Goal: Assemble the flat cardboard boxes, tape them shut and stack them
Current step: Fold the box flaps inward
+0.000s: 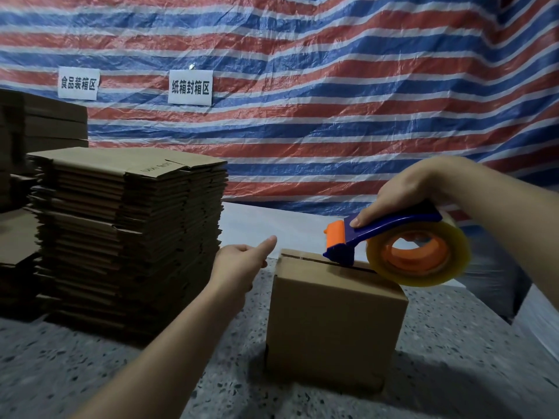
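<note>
1. From my head camera: my right hand (402, 195) grips the blue handle of one tape dispenser (393, 246), its front end touching the top seam of one assembled box (332, 325) just below.
2. My left hand (239, 264) hovers beside the box's left top edge, forefinger extended, holding nothing.
3. One tall stack of flat boxes (130, 237) stands to the left of that hand.

Left hand (242, 261) points forward; right hand (402, 195) curled, gripping.
</note>
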The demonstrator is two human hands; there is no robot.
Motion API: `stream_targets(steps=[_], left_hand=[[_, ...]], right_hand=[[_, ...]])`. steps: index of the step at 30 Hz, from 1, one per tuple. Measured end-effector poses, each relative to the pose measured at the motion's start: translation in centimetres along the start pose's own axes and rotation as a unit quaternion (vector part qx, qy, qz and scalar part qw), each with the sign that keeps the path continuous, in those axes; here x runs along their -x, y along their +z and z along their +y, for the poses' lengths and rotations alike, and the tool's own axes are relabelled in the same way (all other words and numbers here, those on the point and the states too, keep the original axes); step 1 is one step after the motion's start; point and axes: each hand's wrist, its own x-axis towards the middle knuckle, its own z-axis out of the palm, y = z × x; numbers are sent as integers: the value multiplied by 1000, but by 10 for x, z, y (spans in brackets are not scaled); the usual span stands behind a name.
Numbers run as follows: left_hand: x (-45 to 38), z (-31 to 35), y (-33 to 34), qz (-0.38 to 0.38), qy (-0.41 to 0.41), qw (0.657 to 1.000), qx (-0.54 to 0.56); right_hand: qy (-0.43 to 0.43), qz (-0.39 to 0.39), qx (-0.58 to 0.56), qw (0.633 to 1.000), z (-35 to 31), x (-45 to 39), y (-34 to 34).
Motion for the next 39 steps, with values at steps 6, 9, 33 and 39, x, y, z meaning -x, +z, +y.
stream_targets(steps=[6, 9, 33, 39], left_hand=[[-4, -8, 0, 16, 8, 1000, 9], [-1, -16, 1, 11, -11, 1000, 2], [8, -30, 6, -190, -194, 961, 48], [12, -25, -7, -170, -226, 959, 17]], right_hand=[[12, -15, 37, 999, -11, -1, 0], [15, -18, 43, 999, -13, -2, 1], [7, 4, 16, 1000, -9, 1, 3], [12, 3, 32, 999, -12, -1, 4]])
